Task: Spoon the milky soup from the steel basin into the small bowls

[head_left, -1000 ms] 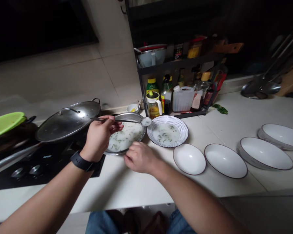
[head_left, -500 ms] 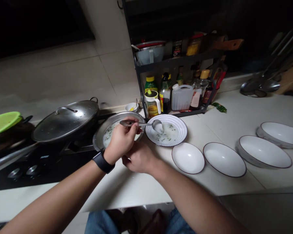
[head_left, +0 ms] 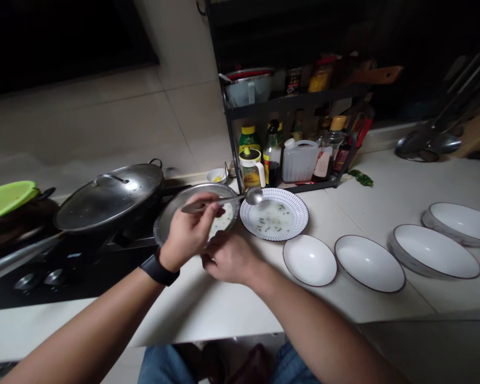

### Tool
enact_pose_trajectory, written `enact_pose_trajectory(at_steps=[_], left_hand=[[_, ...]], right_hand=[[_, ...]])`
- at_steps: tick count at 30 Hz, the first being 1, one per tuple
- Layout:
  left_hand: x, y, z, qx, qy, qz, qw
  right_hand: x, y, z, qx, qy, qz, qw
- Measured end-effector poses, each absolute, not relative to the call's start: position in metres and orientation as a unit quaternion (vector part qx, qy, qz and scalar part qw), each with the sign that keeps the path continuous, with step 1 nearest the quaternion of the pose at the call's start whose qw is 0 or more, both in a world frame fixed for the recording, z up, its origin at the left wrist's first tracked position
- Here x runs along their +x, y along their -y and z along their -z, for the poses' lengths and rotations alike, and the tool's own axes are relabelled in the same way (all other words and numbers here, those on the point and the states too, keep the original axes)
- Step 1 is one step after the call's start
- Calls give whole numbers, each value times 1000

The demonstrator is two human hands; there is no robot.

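My left hand [head_left: 190, 229], with a dark watch on the wrist, is closed round the handle of a metal ladle [head_left: 254, 196]. The ladle's bowl hangs at the left rim of a blue-and-white patterned dish [head_left: 301, 213], which holds whitish soup with green bits. Beneath my left hand sits a metal basin [head_left: 159, 226] of similar soup, partly covered by the hand. My right hand [head_left: 231, 260] is curled at the basin's near right edge and seems to grip its rim; the fingertips are partly hidden.
Several white bowls with dark rims, the nearest a small bowl [head_left: 310, 261], line the counter to the right. Behind stands a black rack [head_left: 272, 104] with bottles and jars. Left are a lidded wok [head_left: 110, 200] and a pot with a green cover [head_left: 8, 200] on the stove.
My left hand has drawn the ladle left and slightly up, from over the soup in the patterned dish to its left rim. My right hand has stayed nearly in place.
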State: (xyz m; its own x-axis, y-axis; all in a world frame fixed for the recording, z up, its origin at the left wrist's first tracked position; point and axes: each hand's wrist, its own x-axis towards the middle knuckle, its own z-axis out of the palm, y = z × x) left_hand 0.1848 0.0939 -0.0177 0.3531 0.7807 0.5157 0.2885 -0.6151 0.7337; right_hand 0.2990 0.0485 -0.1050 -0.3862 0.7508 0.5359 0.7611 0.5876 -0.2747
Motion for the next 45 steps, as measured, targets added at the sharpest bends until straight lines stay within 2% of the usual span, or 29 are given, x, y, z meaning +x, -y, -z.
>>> enact_pose_trajectory(at_steps=[6,12,15,22,26,37,45], left_hand=[[146,-126,23,615,-439,-559,342],[113,-135,41,644,-521,-501,251],[112,-130,47,660,-525,-479,241],[118,-133,52,568,-522,-513,376],[118,-139,46,500,-519,-546,428],[118,-137,11,486,-500,-565,440],[150,-126,-13,515,-464,-554,462]], right_hand=[[300,-48,111,-438,826,35,353],[300,-48,113,-437,826,34,354],[300,-48,113,-435,828,31,353],[300,-49,112,-433,828,22,355],[301,-49,112,-428,828,24,361],[300,-49,114,-437,825,34,357],[300,-48,111,-441,826,37,350]])
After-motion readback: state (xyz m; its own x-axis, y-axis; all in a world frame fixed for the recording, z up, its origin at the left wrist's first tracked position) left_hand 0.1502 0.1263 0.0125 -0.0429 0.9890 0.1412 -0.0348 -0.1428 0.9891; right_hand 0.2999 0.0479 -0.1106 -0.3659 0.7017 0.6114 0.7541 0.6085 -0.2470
